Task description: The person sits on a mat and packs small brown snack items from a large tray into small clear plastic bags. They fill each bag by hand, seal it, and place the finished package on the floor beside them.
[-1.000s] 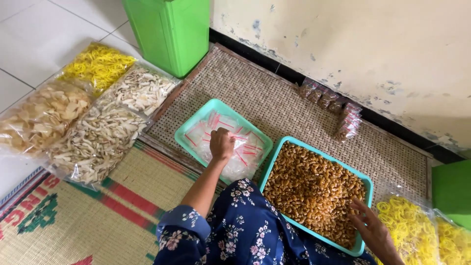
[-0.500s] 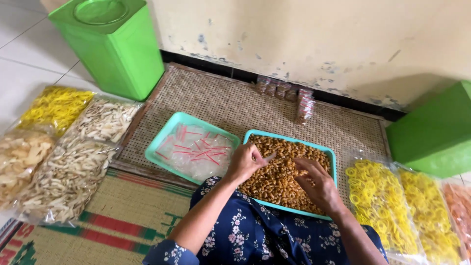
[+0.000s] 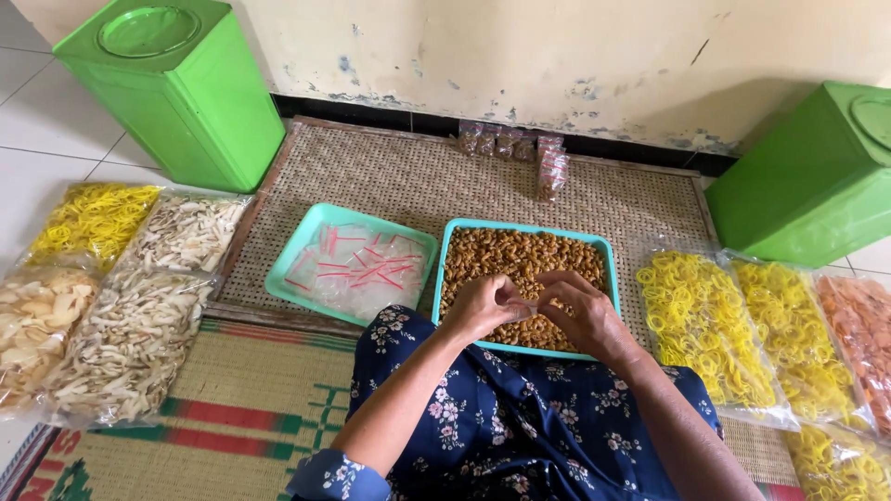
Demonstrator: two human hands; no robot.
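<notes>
My left hand (image 3: 483, 306) and my right hand (image 3: 580, 311) meet over the near edge of a teal tray (image 3: 452, 243) filled with small brown fried snacks (image 3: 520, 260). Between the fingertips of both hands is a small clear plastic bag (image 3: 531, 304), pinched from either side. To the left stands a second teal tray (image 3: 288, 269) heaped with empty clear bags with red strips (image 3: 357, 269). Both trays rest on a woven rattan mat (image 3: 418, 176).
Green tin boxes stand at the back left (image 3: 176, 83) and right (image 3: 817, 176). Big bags of yellow rings (image 3: 705, 325), orange crackers (image 3: 858, 325), white chips (image 3: 148, 315) and yellow snacks (image 3: 88, 218) flank the trays. Small filled packets (image 3: 520, 148) lie by the wall.
My left hand left the tray of empty bags and came to the snack tray. My right hand moved up from the tray's right corner; both now pinch a small bag.
</notes>
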